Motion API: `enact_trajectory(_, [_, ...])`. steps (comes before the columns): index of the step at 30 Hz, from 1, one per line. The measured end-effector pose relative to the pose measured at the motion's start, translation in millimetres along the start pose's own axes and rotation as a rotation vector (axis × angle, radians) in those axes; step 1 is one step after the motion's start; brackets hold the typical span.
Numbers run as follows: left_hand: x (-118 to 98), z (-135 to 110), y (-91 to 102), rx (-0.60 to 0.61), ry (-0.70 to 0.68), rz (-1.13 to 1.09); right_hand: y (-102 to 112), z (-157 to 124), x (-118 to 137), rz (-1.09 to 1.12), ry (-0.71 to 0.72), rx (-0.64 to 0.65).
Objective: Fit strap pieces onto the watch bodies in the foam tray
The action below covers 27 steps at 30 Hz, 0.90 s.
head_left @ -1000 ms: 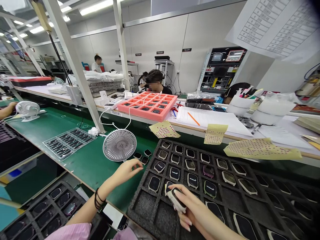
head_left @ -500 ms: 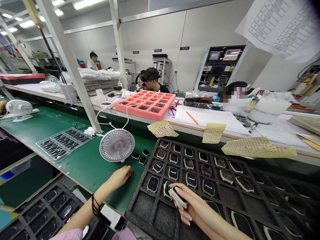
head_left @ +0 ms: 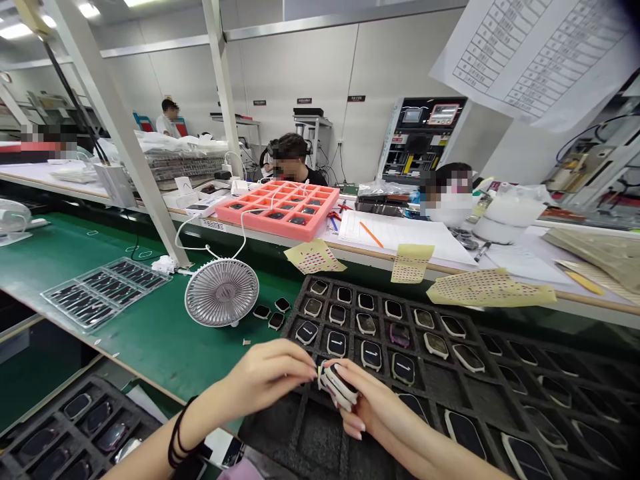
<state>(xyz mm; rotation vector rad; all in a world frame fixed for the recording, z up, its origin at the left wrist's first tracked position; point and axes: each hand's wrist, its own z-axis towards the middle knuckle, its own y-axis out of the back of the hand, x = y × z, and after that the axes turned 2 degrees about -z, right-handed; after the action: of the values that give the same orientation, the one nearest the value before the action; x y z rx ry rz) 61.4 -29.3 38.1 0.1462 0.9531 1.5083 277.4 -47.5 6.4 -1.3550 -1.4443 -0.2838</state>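
My right hand (head_left: 373,397) is wrapped around a pale-framed smartwatch body (head_left: 343,390), held tilted above the black foam tray (head_left: 320,427). Another pale edge shows close against it; whether this is a second watch I cannot tell. My left hand (head_left: 265,370) reaches in from the left, thumb and fingers pinched at the watch's left end. Whatever sits between those fingertips is hidden. Around both hands, the tray's compartments hold many watch bodies, some with lit white text, such as the watch (head_left: 371,355) just beyond my right hand.
A grey round fan (head_left: 222,293) stands on the green bench (head_left: 165,333), beside several loose watches (head_left: 276,320) and a tiny piece (head_left: 247,342). A clear tray of parts (head_left: 105,293) lies left. Another foam tray (head_left: 65,433) is lower left. A pink foam tray (head_left: 280,210) sits on the shelf; people sit behind.
My left hand has moved right from the bench surface to the watch in my right hand. The right hand stays over the tray with its watch. The whole view has shifted slightly.
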Motion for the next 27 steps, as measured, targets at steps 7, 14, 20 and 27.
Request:
enact_trajectory(7, [-1, 8, -23.3, -0.022, -0.190, -0.037, -12, -6, 2, 0.027, -0.011, 0.059])
enact_trajectory(14, [2, 9, -20.4, 0.038, -0.097, -0.097, -17, -7, -4, 0.018, -0.035, 0.086])
enact_trajectory(20, [-3, 11, -15.4, 0.255, 0.039, -0.118, -8, 2, -17, -0.043, -0.057, 0.061])
enact_trajectory(27, [-2, 13, -16.8, 0.284, 0.228, -0.328, -8, -5, -11, -0.037, -0.061, 0.056])
